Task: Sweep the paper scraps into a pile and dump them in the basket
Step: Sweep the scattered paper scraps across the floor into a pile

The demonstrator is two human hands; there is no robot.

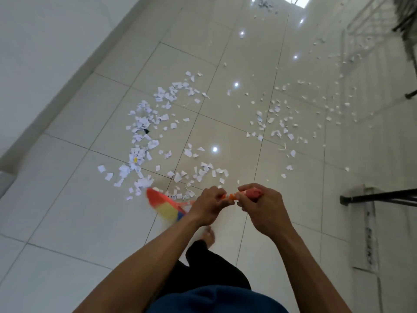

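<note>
White paper scraps (144, 132) lie scattered over the glossy tiled floor, densest in a curved band left of centre, with a thinner spread of scraps (279, 127) to the right. I hold a broom with both hands. My left hand (208, 205) grips its orange handle lower down, and my right hand (259, 207) grips the red handle end (252, 192). The broom head (164, 205), with red, yellow and blue bristles, is blurred and touches the floor at the near end of the scrap band. No basket is in view.
A white wall (45, 53) runs along the left. Black tripod legs (381, 197) stand at the right, beside a glass panel or door (372, 75). More scraps (266, 4) lie far away at the top. My bare foot (208, 236) is just below my hands.
</note>
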